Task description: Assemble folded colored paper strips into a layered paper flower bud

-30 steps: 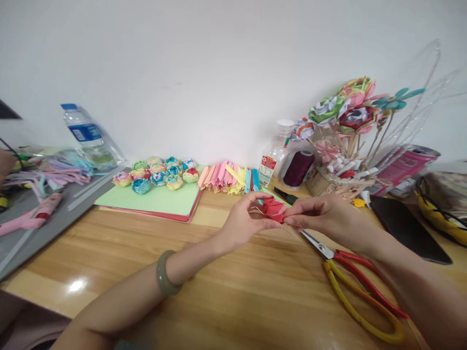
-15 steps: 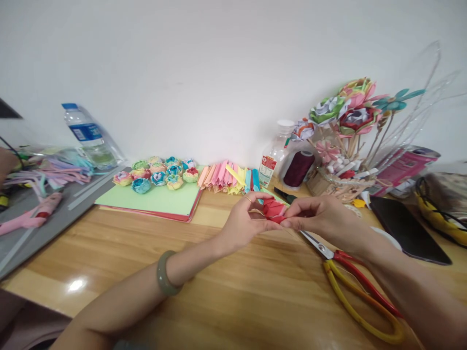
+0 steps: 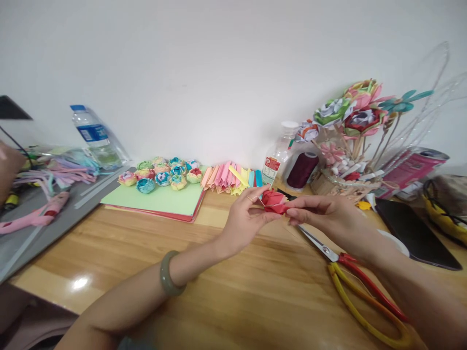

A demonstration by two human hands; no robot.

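A red folded paper flower is held above the table between both hands. My left hand, with a ring and a green bangle, grips its left side between thumb and fingers. Fingertips of my right hand pinch its right edge. Under my right hand and forearm lie scissors with red and yellow handles. Behind my hands stands a row of folded paper strips in orange, pink, yellow and blue. Finished-looking paper flowers sit on a stack of green and red paper to the left.
At the back stand a clear bottle, a dark thread spool and a basket of paper flowers. A phone lies right. Leftward are a water bottle, a grey mat and a pink glue gun. Another person's hand shows far left.
The red paper flower has turned slightly in my fingers, showing more of its folded layers. My right fingers have shifted along its edge. The whole view has moved a little.
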